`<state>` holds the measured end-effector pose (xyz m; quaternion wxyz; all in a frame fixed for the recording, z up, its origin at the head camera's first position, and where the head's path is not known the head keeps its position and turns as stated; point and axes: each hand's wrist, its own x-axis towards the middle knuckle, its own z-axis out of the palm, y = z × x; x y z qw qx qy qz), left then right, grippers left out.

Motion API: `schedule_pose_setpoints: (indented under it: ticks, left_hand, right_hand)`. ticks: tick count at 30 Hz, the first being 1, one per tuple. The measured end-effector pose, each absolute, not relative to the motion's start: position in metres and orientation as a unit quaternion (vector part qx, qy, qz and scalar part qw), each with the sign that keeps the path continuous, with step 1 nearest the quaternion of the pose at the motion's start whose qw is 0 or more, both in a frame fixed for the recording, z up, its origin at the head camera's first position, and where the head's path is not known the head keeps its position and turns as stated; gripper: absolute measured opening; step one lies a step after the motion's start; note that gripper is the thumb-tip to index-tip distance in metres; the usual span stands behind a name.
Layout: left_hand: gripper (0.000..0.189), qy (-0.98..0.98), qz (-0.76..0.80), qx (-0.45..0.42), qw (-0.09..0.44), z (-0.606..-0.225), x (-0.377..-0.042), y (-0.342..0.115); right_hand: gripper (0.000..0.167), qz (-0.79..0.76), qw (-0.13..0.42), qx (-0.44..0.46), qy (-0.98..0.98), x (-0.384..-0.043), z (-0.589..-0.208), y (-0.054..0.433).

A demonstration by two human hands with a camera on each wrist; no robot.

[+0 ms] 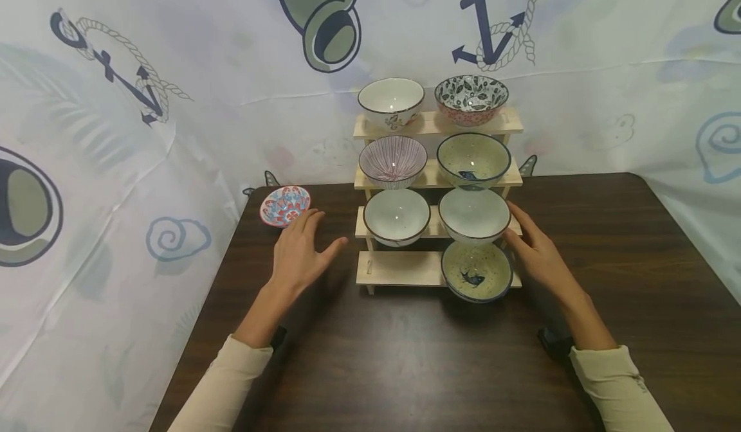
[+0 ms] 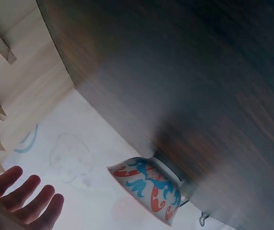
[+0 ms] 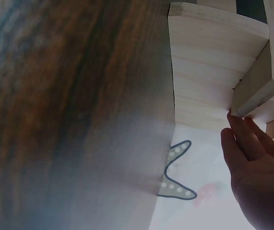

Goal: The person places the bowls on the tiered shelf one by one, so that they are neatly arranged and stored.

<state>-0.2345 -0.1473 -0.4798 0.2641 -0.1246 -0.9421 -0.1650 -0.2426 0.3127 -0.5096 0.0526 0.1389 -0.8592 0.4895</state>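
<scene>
My left hand [image 1: 296, 252] hovers over the table at the left, fingers spread and holding nothing. Just beyond its fingertips sits a small red and blue patterned bowl [image 1: 285, 206], seen from the side in the left wrist view. A stepped wooden rack [image 1: 402, 269] stands in the middle. At its right side is my right hand [image 1: 538, 252], fingertips right at the edge of a plain white bowl [image 1: 473, 213] on the second tier from the bottom. The right wrist view shows those extended fingers [image 3: 254, 143] against the end of a wooden shelf [image 3: 259, 81]; the bowl is outside that view.
Another white bowl [image 1: 397, 216] shares that tier. Below is a fish-painted bowl [image 1: 477, 271] at the right. Above stand a purple-striped bowl [image 1: 393, 159], a green speckled bowl [image 1: 473, 157], a white floral bowl [image 1: 391, 101] and a leaf-patterned bowl [image 1: 471, 98]. A printed cloth [image 1: 231, 46] hangs behind.
</scene>
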Motion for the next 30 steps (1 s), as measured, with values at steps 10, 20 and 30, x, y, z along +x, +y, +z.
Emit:
schedule_pose_setpoints:
  ticks: [10,20,30]
  left_hand:
    - [0.08,-0.956,-0.163,-0.097,0.223,-0.481,-0.245,-0.155]
    - [0.084,-0.963,-0.156,-0.082,0.205,-0.483,-0.256,-0.163]
    - [0.084,-0.956,-0.158,-0.089,0.232,-0.483,-0.263,-0.17]
  right_hand:
    - [0.065,0.486,0.057,0.143,-0.86,-0.243,-0.511,0.313]
    - [0.064,0.478,0.062,0.139,-0.865,-0.243,-0.513,0.313]
    - [0.064,0.474,0.064,0.14,-0.867,-0.243,-0.514,0.313]
